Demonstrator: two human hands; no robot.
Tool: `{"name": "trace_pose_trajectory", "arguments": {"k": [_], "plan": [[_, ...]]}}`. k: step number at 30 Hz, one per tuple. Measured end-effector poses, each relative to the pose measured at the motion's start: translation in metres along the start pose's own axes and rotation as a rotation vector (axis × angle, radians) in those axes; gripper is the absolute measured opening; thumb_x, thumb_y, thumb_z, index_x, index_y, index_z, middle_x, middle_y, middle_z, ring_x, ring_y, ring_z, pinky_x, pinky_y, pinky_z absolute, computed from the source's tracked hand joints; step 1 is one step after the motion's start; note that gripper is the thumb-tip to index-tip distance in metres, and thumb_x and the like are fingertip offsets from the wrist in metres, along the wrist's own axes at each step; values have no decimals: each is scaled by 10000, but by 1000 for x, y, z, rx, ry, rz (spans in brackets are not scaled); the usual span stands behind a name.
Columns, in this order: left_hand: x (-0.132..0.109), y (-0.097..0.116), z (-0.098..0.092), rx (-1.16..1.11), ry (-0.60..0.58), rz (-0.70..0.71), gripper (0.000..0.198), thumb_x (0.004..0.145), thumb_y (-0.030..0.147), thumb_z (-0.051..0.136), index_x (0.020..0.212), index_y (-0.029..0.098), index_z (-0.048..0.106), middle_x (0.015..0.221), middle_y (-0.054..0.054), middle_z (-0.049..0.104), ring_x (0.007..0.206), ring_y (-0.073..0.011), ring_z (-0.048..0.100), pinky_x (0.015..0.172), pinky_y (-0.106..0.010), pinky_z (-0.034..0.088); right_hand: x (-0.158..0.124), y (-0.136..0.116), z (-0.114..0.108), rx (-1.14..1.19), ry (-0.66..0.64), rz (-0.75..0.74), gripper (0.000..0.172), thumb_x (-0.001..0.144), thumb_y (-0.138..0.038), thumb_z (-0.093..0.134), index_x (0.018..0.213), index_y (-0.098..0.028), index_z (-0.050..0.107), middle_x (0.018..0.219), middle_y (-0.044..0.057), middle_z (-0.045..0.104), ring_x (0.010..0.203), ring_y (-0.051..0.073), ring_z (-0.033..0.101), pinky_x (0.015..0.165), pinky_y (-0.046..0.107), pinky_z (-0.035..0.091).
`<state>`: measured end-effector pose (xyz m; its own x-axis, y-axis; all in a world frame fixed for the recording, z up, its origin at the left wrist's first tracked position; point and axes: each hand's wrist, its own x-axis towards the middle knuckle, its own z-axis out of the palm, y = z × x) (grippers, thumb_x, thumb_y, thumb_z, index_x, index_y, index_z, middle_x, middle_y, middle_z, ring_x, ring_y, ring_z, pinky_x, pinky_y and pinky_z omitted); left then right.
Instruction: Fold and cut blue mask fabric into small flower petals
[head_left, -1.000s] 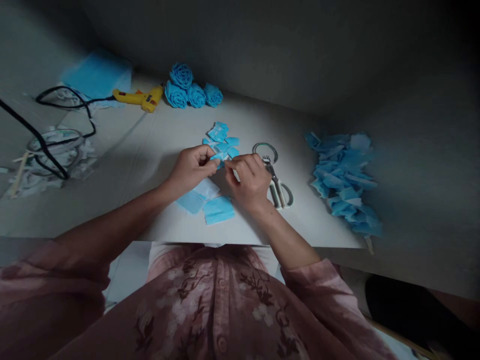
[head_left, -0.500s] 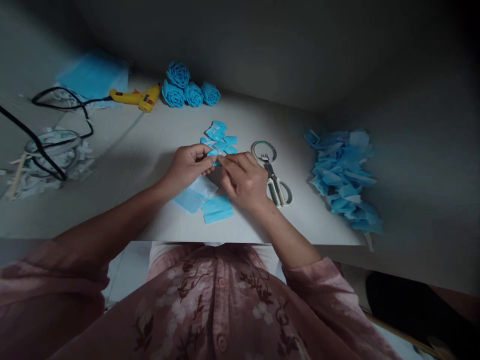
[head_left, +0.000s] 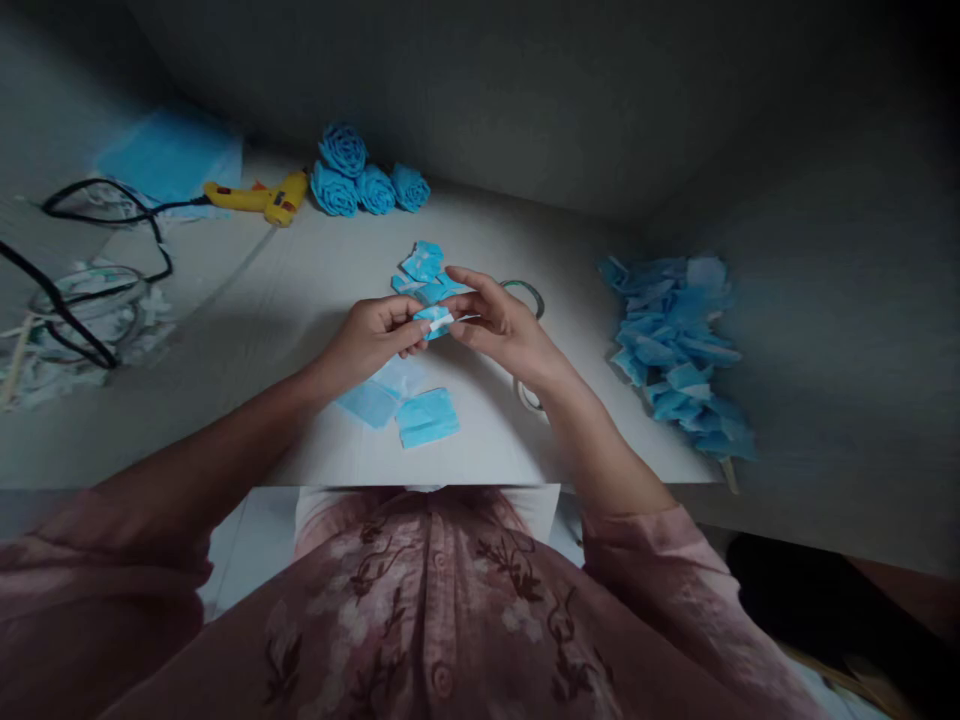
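Note:
A small blue fabric piece (head_left: 433,319) with a white folded strip is pinched between the thumb and fingers of my left hand (head_left: 377,332). My right hand (head_left: 502,328) is at the right end of that piece, its fingers spread and its thumb at the edge of the white strip. Just behind the hands lie several small cut blue pieces (head_left: 424,262). In front of them on the table are a flat blue rectangle (head_left: 427,417) and a paler blue sheet (head_left: 367,402). My right hand and forearm hide most of the scissors (head_left: 529,396).
Several blue fabric roses (head_left: 343,150) stand at the back, beside a yellow glue gun (head_left: 283,200) with a black cord. A blue stack of sheets (head_left: 169,150) lies back left, white scraps (head_left: 82,350) at left. A pile of blue petals (head_left: 675,340) sits right. A tape ring (head_left: 534,295) is beyond my right hand.
My right hand has opened its fingers from a pinch and turned, now covering most of the scissors. The blue piece shows its white strip. The whole view has shifted slightly.

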<state>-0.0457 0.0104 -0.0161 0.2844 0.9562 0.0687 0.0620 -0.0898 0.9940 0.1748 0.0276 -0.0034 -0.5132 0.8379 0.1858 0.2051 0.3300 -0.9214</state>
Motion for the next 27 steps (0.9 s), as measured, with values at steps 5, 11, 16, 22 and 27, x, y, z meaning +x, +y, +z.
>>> {"name": "trace_pose_trajectory", "arguments": {"k": [5, 11, 16, 22, 27], "plan": [[1, -3, -1, 43, -17, -7, 258, 784, 405, 776, 755, 186, 644, 652, 10, 657, 577, -104, 565, 580, -233, 480, 5, 8, 10, 119, -29, 41, 634, 898, -522, 790, 1431, -243, 588, 901, -6, 659, 860, 170, 651, 841, 331, 565], [-1, 6, -4, -11, -73, -44, 210, 849, 387, 708, 829, 181, 672, 712, -13, 687, 618, -119, 595, 610, -246, 499, 5, 12, 17, 91, 75, 10, 547, 926, -471, 758, 1403, -244, 617, 854, -26, 606, 783, 151, 590, 816, 327, 562], [0, 3, -3, 32, -21, -36, 182, 792, 312, 759, 779, 187, 628, 684, 21, 628, 599, -102, 551, 590, -231, 454, 3, 21, 28, 79, 139, -14, 595, 937, -554, 743, 1434, -260, 602, 886, -9, 639, 818, 170, 624, 872, 372, 592], [2, -1, -1, -3, 61, -40, 100, 795, 245, 731, 772, 184, 656, 658, 27, 622, 583, -100, 540, 585, -232, 445, -1, 27, 33, 152, 140, 3, 583, 938, -538, 736, 1441, -277, 603, 930, -1, 658, 867, 174, 649, 915, 386, 592], [4, 4, -4, -32, 135, -100, 73, 818, 181, 697, 758, 180, 654, 607, 30, 620, 543, -94, 536, 572, -223, 450, -3, 29, 31, 220, 81, 12, 577, 927, -473, 733, 1444, -245, 617, 1007, 20, 717, 926, 174, 682, 979, 384, 587]]}}
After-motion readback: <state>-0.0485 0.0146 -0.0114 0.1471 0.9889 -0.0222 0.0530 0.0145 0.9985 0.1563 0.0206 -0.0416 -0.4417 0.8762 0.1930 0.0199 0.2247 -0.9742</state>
